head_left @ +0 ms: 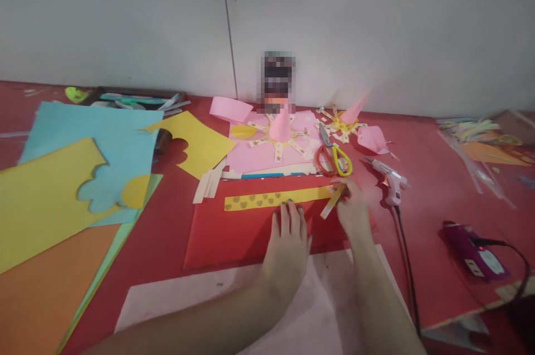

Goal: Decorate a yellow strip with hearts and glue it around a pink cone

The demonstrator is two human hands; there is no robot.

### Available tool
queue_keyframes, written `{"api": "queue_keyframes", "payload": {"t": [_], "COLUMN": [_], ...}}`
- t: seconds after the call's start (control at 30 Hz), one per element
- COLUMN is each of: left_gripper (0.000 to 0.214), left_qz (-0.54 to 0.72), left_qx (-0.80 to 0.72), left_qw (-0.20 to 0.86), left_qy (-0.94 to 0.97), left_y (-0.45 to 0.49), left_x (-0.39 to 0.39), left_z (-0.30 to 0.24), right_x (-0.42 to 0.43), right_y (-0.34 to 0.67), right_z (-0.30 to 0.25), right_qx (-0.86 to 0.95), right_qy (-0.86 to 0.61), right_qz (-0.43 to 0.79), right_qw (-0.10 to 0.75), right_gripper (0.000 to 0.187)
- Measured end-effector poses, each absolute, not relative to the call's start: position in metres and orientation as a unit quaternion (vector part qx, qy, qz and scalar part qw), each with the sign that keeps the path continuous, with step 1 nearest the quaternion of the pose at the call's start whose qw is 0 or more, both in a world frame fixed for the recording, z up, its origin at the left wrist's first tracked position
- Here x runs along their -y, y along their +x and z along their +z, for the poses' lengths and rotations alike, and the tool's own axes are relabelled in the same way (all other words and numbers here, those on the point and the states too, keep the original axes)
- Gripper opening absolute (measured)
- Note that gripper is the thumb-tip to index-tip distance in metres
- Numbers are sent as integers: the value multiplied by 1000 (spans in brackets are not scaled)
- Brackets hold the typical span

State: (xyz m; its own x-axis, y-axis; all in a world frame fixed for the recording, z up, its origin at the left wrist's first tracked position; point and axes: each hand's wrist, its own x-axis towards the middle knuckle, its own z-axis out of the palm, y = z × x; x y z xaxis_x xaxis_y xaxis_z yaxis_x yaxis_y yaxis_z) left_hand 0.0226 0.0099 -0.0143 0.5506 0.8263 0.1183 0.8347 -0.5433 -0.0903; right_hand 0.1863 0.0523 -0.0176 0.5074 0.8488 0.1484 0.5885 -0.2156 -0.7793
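Note:
My left hand [287, 243] lies flat, fingers stretched out, on a red sheet of paper [225, 238], its fingertips touching the lower edge of a long yellow paper strip [271, 199] with cut-out shapes. My right hand [353, 207] is closed in a pinch on a short yellow paper strip [332, 202] at the right end of the long one. Just beyond lie red-and-yellow scissors [334, 157] and a white glue gun [388, 179].
Pink paper with a cone and sun shape [280, 132] sits behind the strips. Large yellow [42, 199], blue [96, 132] and orange [37, 299] sheets cover the left. A purple device [472, 252] with cable lies right. A white wall rises behind.

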Motion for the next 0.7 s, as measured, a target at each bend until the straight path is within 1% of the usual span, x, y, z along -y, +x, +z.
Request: {"api": "queue_keyframes", "payload": {"t": [0.5,0.7], "left_gripper": [50,49], "left_qz": [-37,-41], "left_qx": [468,465], "left_qw": [59,67], "left_qy": [-881,-882], "left_y": [21,21], "left_x": [-10,-10], "left_z": [-10,-10], "right_x": [-53,-51], "right_y": [185,182], "right_z": [-16,-11], "right_qx": [481,478], "right_qy": [-755,-769], "right_qz": [147,130], "right_qw": [421,404], "right_gripper": [20,21]}}
